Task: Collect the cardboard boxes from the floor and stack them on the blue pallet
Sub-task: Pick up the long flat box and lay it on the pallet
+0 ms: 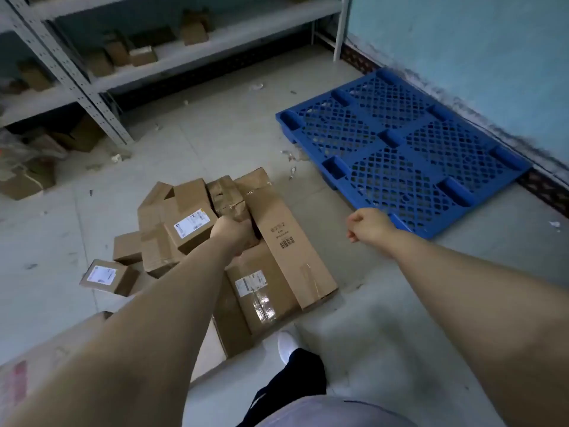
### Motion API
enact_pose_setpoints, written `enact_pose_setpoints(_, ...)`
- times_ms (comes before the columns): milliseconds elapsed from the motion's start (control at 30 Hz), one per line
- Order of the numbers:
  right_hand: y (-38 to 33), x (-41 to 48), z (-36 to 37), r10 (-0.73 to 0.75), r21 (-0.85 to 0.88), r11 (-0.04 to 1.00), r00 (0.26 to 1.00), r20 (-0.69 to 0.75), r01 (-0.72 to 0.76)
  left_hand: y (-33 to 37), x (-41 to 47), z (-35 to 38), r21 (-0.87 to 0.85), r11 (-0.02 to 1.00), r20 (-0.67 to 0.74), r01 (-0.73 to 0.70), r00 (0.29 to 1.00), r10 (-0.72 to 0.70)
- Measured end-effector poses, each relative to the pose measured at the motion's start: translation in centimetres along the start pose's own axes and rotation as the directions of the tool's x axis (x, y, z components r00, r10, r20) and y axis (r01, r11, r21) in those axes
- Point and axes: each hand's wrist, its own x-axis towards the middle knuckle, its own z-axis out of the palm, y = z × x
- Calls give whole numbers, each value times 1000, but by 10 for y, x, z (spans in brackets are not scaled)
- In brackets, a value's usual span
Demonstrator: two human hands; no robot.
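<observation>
A heap of brown cardboard boxes lies on the floor in front of me. A long box with a barcode (286, 238) leans across it, with a labelled box (191, 218) to its left and a taped, crumpled box (226, 194) behind. My left hand (235, 234) is down in the heap, fingers closed around the near end of the taped box. My right hand (368, 224) hangs in the air in a loose fist, holding nothing, just short of the near corner of the blue pallet (397, 140). Nothing lies on the pallet.
Metal shelving (92, 87) with more small boxes runs along the back left. A small labelled box (106, 277) lies apart at the heap's left. A large box (27, 374) sits at the bottom left. The pallet rests against a pale blue wall (477, 57). My foot (288, 345) stands beside the heap.
</observation>
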Motion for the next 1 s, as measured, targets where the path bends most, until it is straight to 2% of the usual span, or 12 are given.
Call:
enact_pose_setpoints(200,-32,60,12,32,-35,999,999,11,-31,4,55,-2,-2,992,11,130,991,-130)
enact_pose_setpoints(433,-36,120,45,78,-180,982,992,100,-59,-15,95,5,-66,973,-3,220,975,-221)
enact_pose_setpoints(633,-45,173,70,47,-294,956,975,219,20,-39,122,12,-101,940,-83,327,938,-335)
enact_pose_setpoints(833,-33,243,69,62,-346,936,940,336,62,-37,142,62,-83,903,-133,421,893,-429)
enact_pose_setpoints(1000,-2,314,56,97,-409,909,917,387,77,-34,170,128,-75,827,-117,557,819,-562)
